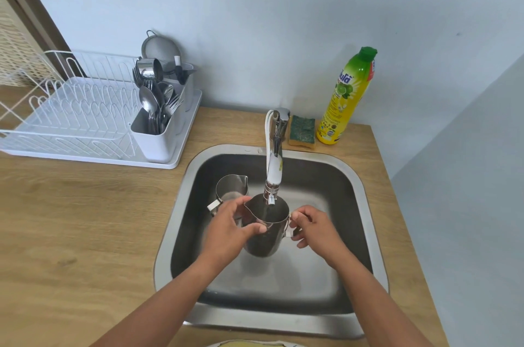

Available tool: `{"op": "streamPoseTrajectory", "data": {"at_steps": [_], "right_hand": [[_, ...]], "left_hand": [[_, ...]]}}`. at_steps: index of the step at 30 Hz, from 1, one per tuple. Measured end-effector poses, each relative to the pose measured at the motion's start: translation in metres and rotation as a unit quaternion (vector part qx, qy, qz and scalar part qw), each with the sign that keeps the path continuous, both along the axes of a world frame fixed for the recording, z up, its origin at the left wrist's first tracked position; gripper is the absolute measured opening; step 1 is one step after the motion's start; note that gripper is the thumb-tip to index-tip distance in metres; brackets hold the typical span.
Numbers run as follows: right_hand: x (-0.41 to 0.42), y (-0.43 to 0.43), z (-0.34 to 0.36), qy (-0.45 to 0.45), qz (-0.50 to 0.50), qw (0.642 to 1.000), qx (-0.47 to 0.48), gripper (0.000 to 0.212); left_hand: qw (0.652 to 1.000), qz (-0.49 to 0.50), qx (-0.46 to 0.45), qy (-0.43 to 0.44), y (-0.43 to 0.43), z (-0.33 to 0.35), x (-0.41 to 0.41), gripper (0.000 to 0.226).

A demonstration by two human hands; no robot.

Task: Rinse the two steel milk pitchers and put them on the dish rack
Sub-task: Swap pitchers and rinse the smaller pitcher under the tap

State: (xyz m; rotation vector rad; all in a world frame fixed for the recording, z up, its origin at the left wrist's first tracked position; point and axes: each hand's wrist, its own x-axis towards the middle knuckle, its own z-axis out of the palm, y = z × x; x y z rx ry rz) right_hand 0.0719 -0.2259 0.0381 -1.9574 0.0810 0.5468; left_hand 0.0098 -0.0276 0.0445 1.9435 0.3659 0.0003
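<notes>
I hold one steel milk pitcher (265,234) upright over the sink (348,176), right under the tap nozzle (270,196), and water runs into it. My left hand (231,226) wraps the pitcher's body from the left. My right hand (313,227) pinches its handle on the right. The second steel pitcher (230,188) stands in the sink just behind my left hand, partly hidden by it. The white dish rack (73,117) sits on the counter to the left of the sink.
A cutlery holder (157,134) full of spoons and forks stands at the rack's right end, with a steel cup and a strainer behind. A green sponge (302,129) and a yellow dish soap bottle (347,97) stand behind the sink by the wall.
</notes>
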Motion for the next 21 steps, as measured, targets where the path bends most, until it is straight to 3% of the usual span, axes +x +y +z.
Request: {"op": "streamPoseTrajectory", "data": {"at_steps": [21], "right_hand": [[0.007, -0.011, -0.004, -0.006, -0.004, 1.0, 0.008, 0.013]], "left_hand": [[0.999, 0.004, -0.036, 0.028, -0.003, 0.002, 0.005, 0.065]]}}
